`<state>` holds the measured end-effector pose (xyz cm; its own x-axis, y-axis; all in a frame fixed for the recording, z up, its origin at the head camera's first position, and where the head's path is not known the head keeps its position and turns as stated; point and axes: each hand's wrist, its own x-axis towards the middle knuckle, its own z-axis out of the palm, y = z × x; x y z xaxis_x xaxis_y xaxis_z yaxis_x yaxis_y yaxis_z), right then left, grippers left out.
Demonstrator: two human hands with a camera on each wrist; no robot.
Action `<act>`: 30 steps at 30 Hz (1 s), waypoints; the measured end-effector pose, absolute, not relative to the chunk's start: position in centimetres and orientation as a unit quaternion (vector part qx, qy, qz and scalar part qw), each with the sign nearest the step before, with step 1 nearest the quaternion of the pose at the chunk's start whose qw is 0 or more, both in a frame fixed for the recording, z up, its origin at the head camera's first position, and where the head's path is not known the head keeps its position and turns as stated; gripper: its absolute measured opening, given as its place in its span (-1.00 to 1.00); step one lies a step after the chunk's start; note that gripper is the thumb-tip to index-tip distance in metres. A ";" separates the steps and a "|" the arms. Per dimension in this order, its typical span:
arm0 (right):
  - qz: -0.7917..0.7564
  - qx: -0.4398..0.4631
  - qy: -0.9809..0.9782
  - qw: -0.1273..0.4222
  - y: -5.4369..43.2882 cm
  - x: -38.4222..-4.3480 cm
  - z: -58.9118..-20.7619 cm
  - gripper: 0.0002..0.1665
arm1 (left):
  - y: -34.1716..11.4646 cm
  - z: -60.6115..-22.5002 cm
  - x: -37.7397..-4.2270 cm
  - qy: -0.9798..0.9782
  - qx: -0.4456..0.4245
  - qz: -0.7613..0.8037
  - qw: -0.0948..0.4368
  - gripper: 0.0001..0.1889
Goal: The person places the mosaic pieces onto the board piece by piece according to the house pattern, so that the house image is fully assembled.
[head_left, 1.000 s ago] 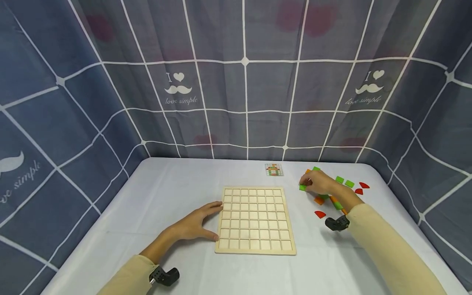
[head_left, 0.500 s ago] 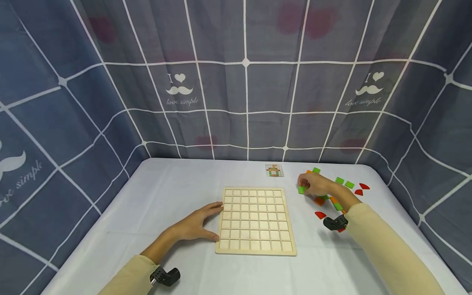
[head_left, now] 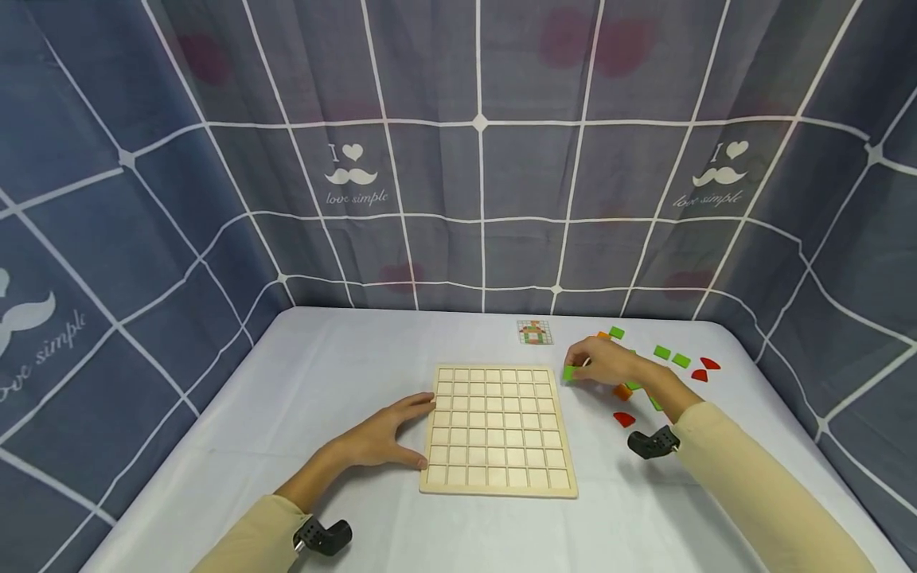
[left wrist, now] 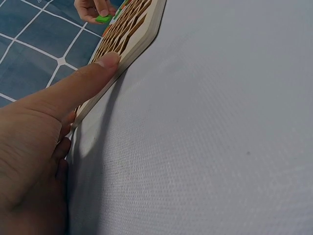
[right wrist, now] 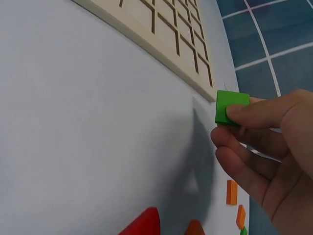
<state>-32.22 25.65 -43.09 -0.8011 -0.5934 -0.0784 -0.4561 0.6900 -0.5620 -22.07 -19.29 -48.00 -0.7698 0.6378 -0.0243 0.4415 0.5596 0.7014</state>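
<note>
Green tile [right wrist: 232,98], pinched, partly behind right fingers [right wrist: 266,112]

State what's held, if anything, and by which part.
The right hand pinches a green square tile by the side nearest its palm. The left hand only touches the edge of the wooden grid board.

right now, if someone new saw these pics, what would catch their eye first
Probably the pale gridded board in the middle of the white table, with the left hand at its left edge. Next, the bright green tile pinched by the right hand, right of the board. Behind, the white-lined curtain fills the background.
</note>
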 end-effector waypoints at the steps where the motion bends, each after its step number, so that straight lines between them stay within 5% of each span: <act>1: -0.269 -0.290 0.909 0.130 25.4 -32.1 -43.0 -0.93 | -19.3 -48.0 -22.1 0.872 0.310 0.352 0.139 0.07; 14: -0.349 -0.308 0.869 0.171 21.7 -29.5 -43.1 -0.92 | -19.1 -48.1 -22.2 0.867 0.316 0.359 0.136 0.05; 30: -0.350 -0.358 0.851 0.160 16.8 -26.5 -43.5 -0.95 | -19.2 -48.0 -22.1 0.870 0.315 0.356 0.135 0.05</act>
